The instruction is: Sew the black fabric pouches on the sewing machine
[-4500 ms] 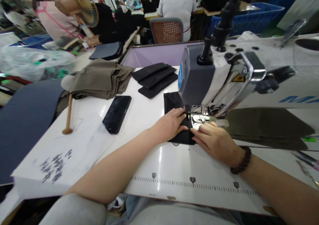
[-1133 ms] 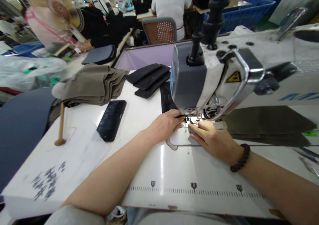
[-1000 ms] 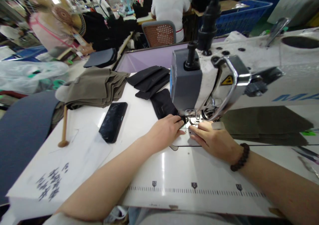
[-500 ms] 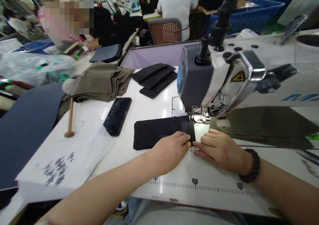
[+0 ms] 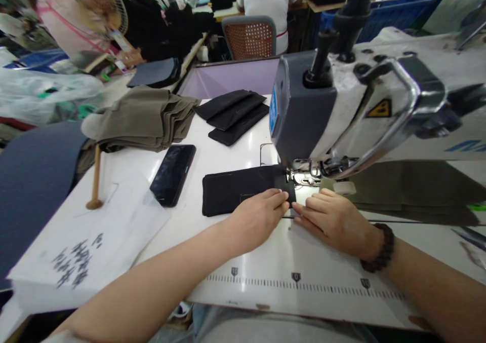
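A folded black fabric piece (image 5: pixel 228 193) lies flat on the white sewing table, its far right corner at the presser foot (image 5: pixel 291 175) of the sewing machine (image 5: pixel 304 110). Across its near right part rests my left hand (image 5: pixel 261 214), fingers together and pressing the cloth close to its right edge. My right hand (image 5: pixel 337 221), wearing a dark beaded bracelet (image 5: pixel 381 248), is just right of the cloth. Its fingers are stretched and slightly fanned, with the index fingertip at the cloth's near right corner. Both palms hide part of the table.
More black fabric pieces (image 5: pixel 233 115) lie behind. To the left are a phone (image 5: pixel 173 176), a brown fabric stack (image 5: pixel 140 120), a wooden stick (image 5: pixel 96 181) and marked paper (image 5: pixel 114 241). Olive fabric (image 5: pixel 410 188) lies under the machine arm. Beyond are people and a chair (image 5: pixel 250 39).
The black fabric piece and both hands have shifted slightly away from me, toward the machine. My view has moved a little, so the machine head looks larger.
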A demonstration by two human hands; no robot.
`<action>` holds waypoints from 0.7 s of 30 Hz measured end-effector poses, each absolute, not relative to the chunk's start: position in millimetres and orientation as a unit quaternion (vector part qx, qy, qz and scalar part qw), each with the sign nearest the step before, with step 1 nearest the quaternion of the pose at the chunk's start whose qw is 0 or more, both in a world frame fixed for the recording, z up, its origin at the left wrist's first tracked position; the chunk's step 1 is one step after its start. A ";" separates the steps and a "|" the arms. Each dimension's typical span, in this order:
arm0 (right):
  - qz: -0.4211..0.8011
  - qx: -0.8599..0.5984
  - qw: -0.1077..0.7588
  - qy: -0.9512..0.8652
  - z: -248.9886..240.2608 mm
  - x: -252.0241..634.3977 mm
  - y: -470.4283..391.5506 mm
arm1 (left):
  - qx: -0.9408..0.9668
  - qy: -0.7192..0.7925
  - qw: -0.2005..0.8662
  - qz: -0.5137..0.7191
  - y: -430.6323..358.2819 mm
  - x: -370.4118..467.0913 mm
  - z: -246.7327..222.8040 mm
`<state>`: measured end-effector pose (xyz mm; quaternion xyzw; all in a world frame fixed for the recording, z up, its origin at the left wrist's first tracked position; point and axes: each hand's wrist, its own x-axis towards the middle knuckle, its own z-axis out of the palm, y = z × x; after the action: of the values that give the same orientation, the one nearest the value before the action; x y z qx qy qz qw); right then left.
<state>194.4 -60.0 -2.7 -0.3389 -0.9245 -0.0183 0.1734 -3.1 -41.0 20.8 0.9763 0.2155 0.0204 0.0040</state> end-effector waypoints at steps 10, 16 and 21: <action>-0.022 -0.407 0.143 -0.902 -5.4 193.0 -53.3 | 0.961 0.266 0.066 0.046 -15.4 -0.2 16.5; -0.014 -0.413 0.146 -0.899 -5.6 193.4 -53.5 | 0.954 0.286 0.079 0.044 -1.0 2.9 14.6; -0.009 -0.415 0.148 -0.898 -5.9 193.5 -53.4 | 0.949 0.304 0.053 0.061 6.9 3.8 8.1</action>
<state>193.5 -53.4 -5.9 -0.4149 -0.8977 -0.0088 0.1481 3.8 6.9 8.1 0.9493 0.3038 0.0606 0.0535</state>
